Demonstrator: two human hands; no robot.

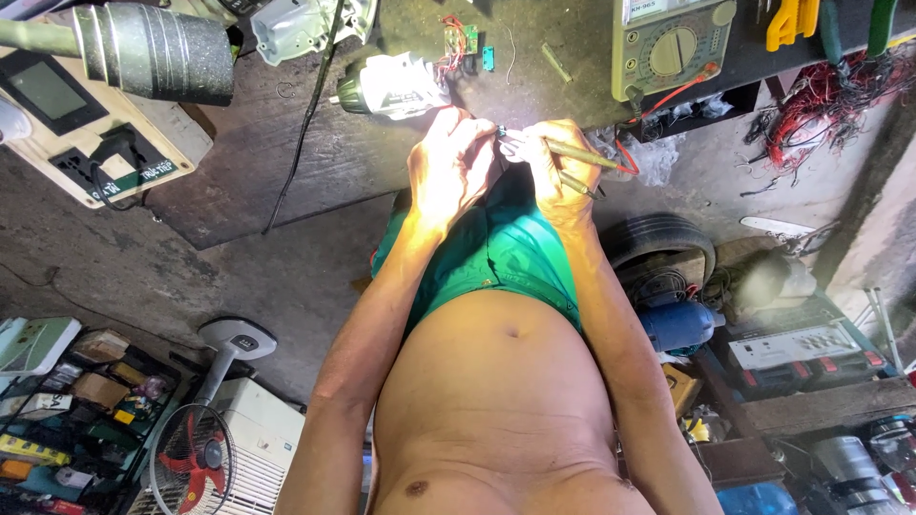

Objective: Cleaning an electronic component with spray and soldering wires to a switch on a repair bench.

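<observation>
Both hands meet near top centre of the frame, just below the bench edge. Left hand (pixel 448 164) has its fingers curled tight, pinching a small part (pixel 503 133) w/ a bluish tip – too small to say what it is exactly. Right hand (pixel 553 172) is pressed around two thin rod-like tools (pixel 577 157), brass-coloured, angled out to the right, their tips right at the part. I'd judge the part very light, stiff and fiddly – prob. fragile, easy to drop, so a fingertip pinch on its body, clear of the end being worked, seems the sane hold. The tools look light and rigid, best held pencil-style near the front. Counts: one part, two rods, two hands. On the bench (pixel 286 162) just above: one drill (pixel 396 86) w/ a grey-white body, one small circuit board (pixel 458 38) w/ red wires, one yellowish multimeter (pixel 668 43) upper right w/ a red lead (pixel 668 95) trailing toward the hands. One power strip box (pixel 95 133) upper left, one small fan (pixel 196 463) lower left on the floor, one red wire tangle (pixel 821 105) far right.
</observation>
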